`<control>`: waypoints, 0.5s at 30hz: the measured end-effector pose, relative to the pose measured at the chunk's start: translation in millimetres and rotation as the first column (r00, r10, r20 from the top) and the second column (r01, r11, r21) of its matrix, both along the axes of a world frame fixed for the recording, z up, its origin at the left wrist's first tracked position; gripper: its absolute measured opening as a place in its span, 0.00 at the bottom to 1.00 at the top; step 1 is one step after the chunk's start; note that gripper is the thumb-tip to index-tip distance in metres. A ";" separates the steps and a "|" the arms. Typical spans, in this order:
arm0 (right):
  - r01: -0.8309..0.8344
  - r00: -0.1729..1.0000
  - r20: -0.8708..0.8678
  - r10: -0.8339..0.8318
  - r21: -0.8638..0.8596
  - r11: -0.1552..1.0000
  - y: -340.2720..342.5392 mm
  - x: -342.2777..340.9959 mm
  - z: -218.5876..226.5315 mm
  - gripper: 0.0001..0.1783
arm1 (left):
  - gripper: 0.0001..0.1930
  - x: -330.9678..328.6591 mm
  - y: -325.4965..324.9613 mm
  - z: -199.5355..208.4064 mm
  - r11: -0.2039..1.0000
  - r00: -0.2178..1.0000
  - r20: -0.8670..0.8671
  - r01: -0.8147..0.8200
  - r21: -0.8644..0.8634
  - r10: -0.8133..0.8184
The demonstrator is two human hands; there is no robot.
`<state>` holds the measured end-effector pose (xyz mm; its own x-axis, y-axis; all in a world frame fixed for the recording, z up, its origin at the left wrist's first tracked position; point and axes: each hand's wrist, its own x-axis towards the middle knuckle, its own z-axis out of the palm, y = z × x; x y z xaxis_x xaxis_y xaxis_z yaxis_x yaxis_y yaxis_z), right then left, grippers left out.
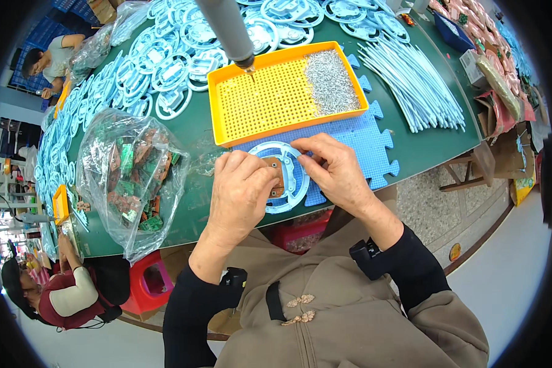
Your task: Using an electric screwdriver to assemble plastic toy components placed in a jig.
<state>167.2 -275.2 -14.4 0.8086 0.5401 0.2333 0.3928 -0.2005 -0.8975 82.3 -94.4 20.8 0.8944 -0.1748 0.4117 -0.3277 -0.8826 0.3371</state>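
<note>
A light-blue plastic toy steering wheel (295, 195) lies near the table's front edge, partly over a blue foam mat (374, 147). A brown circuit board (276, 164) sits inside its ring. My left hand (239, 190) is closed over the left side of the wheel, its curled fingers and thumb at the board; the fingertips are partly hidden. With thumb and forefinger, my right hand (336, 172) pinches the wheel's right rim. Just beyond the hands stands a yellow tray (257, 136) with silver screws (331, 83) heaped in its right part.
A grey screwdriver (230, 30) hangs above the tray. On the left lies a clear plastic bag of circuit boards (135, 178). Blue wheels (168, 70) are piled behind; thin light-blue rods (414, 86) lie at right. Two other people (61, 288) sit at left.
</note>
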 end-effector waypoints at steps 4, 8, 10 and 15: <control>0.023 0.998 -0.056 -0.023 -0.007 1.000 0.3 -2.7 5.1 0.11 | 0.08 3.4 3.1 -4.1 0.999 1.000 0.026 0.014 -0.048 -0.012; 0.025 0.999 -0.036 -0.025 -0.016 1.000 -1.1 -3.0 5.5 0.11 | 0.07 2.2 4.5 -4.2 0.996 0.998 0.022 0.060 -0.067 -0.058; 0.020 1.000 -0.010 -0.020 -0.036 0.999 -0.4 -3.5 3.9 0.11 | 0.08 3.2 8.8 -5.4 0.994 0.998 0.008 0.068 -0.084 -0.068; 0.007 0.994 -0.111 -0.012 -0.040 0.999 0.2 -7.4 9.6 0.15 | 0.11 -1.9 10.6 -19.4 0.970 0.998 0.009 0.069 -0.233 -0.069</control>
